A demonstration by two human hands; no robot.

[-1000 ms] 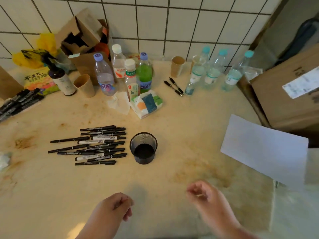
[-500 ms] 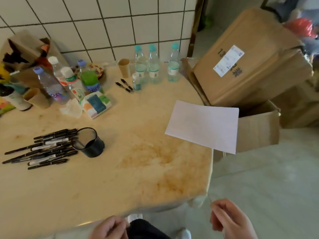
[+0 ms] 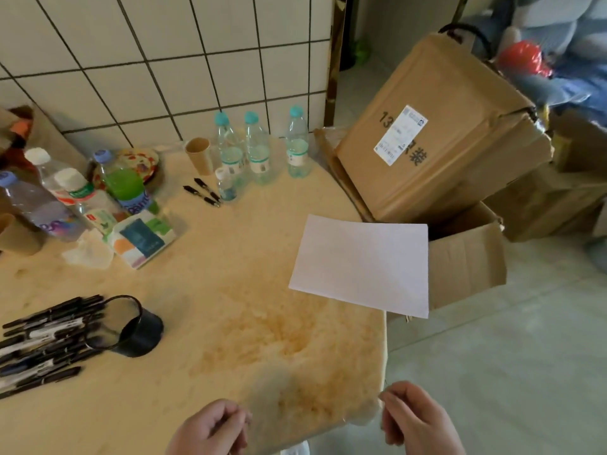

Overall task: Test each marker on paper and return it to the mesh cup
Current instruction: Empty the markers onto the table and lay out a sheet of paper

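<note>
A black mesh cup (image 3: 138,333) stands on the beige table (image 3: 230,274) at the left, with nothing visible inside it. Several black markers (image 3: 46,336) lie in a pile just left of the cup. A blank white sheet of paper (image 3: 361,264) lies at the table's right edge, partly overhanging it. My left hand (image 3: 210,428) hovers over the near edge of the table with loosely curled fingers and holds nothing. My right hand (image 3: 417,418) hangs past the table's right corner, also loosely curled and empty. Both hands are well away from the markers, cup and paper.
Water bottles (image 3: 256,149), drink bottles (image 3: 124,185), a paper cup (image 3: 198,156), a tissue pack (image 3: 141,238) and two more markers (image 3: 202,192) crowd the back by the tiled wall. Cardboard boxes (image 3: 437,142) stand right of the table, one open box (image 3: 466,257) under the paper's edge.
The view has swung to the right, so markers and cup now sit at the far left. Both hands stay low, empty and loosely curled; the right hand now hangs beyond the table's corner.
</note>
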